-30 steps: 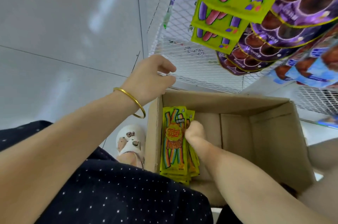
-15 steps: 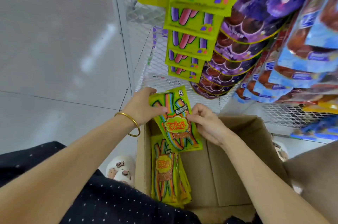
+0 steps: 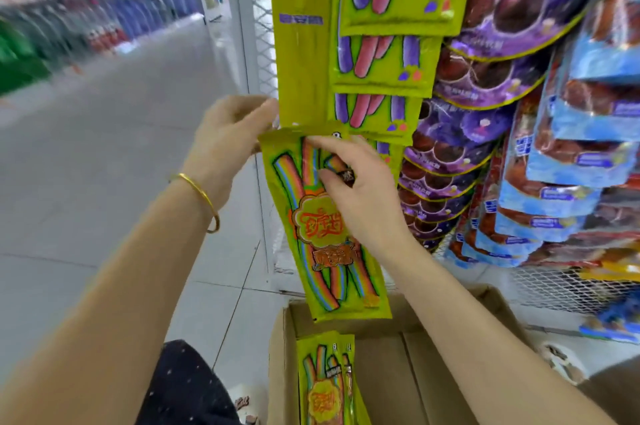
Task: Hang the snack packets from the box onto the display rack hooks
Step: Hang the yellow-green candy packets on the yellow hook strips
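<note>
A long green snack packet [image 3: 322, 237] with rainbow strips printed on it is held upright in front of the white mesh display rack [image 3: 265, 53]. My left hand [image 3: 228, 137] pinches its top left corner. My right hand [image 3: 353, 182] grips its upper right part, fingers curled over the front. Its top edge sits just below a column of hanging green packets [image 3: 381, 64]. Under it stands the open cardboard box [image 3: 280, 355], with more of the same packets [image 3: 325, 386] leaning upright at its left side. No hook is visible.
Purple packets [image 3: 485, 85] and blue packets [image 3: 571, 161] hang in rows to the right of the green ones. A tiled aisle [image 3: 104, 147] runs to the left, with blurred stocked shelves [image 3: 86, 1] beyond. My dark dotted clothing [image 3: 180, 390] is at the bottom.
Both hands have lifted the packet from just above the box up to the rack, under the hanging green packets. The view has tilted upward, away from the box.
</note>
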Tool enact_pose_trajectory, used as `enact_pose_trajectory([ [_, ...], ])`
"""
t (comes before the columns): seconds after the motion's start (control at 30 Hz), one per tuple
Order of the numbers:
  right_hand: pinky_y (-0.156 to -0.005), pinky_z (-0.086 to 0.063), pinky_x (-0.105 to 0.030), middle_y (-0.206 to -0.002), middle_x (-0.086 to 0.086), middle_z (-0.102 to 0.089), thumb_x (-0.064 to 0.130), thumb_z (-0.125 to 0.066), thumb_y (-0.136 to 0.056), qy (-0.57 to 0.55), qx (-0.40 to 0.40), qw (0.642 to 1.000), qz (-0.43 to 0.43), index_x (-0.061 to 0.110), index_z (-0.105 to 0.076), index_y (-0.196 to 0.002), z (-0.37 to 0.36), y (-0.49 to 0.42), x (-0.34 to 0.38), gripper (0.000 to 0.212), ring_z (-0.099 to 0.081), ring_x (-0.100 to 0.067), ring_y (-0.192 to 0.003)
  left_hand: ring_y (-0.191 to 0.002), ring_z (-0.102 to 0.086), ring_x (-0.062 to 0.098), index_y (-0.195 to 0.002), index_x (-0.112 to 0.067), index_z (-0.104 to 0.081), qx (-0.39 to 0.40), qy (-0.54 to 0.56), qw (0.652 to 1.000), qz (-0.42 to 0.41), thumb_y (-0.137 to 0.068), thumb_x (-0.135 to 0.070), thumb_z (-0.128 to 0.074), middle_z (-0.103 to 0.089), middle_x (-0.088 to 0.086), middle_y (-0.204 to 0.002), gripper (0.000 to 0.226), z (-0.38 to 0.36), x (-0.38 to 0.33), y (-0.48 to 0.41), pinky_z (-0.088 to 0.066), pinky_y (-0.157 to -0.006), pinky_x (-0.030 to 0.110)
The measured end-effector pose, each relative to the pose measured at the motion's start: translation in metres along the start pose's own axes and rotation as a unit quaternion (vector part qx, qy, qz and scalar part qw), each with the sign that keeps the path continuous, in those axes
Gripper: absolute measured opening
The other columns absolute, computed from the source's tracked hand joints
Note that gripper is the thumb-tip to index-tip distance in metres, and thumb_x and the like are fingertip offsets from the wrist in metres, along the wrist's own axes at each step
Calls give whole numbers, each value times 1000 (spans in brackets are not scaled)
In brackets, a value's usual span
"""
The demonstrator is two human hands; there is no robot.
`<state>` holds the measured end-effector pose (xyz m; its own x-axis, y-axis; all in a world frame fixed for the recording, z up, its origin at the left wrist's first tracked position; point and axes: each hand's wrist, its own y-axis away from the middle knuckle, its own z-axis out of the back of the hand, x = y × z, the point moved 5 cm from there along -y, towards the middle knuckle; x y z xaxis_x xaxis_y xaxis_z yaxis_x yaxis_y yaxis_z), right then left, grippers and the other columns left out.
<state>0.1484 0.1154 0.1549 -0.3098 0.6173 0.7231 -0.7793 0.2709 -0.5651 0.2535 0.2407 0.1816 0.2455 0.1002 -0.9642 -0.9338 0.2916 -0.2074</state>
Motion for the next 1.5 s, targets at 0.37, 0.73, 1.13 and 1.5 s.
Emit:
enact_pose_trajectory([
  [0.37, -91, -23, 4, -123, -3, -55, -4, -53, -85, 33, -88, 995, 16, 10, -51, -130, -4, -35, 7, 47, -42, -3, -114, -78, -55, 17, -77, -18, -60, -16, 9, 998, -62, -89, -19, -59, -60, 7, -83, 12, -26, -22, -51, -47, -77, 32],
  [0.73, -91, -21, 4, -127, -6, -49, 0, -50, -89, 36, -77, 996, 0, 10, -43, -137, -17, -41, 11, 50, -37, -6, -119, -92, -67, 27, -98, -13, -63, 52, 113, 992, 11, -93, -30, -53, -70, 10, -101, 20, -12, -14, -35, -52, -89, 45],
  [1.13, -79, -24, 6, -118, -4, -51, 2, -51, -87, 49, -46, 998, -6, 13, -44, -138, -19, -37, 11, 52, -36, 6, -91, -61, -66, 15, -92, 0, -62, 46, 156, 985, 52, -89, -8, -57, -66, 12, -80, 10, -9, -8, -31, -57, -61, 27],
  [1.5, -82, -36, -20, -116, -5, -49, 3, -50, -89, 52, -64, 996, -19, 13, -42, -138, -19, -33, 15, 51, -42, -6, -102, -60, -65, 11, -101, -5, -58, 22, 132, 990, 35, -89, -10, -58, -66, 4, -77, 13, -10, -6, -30, -56, -63, 26],
])
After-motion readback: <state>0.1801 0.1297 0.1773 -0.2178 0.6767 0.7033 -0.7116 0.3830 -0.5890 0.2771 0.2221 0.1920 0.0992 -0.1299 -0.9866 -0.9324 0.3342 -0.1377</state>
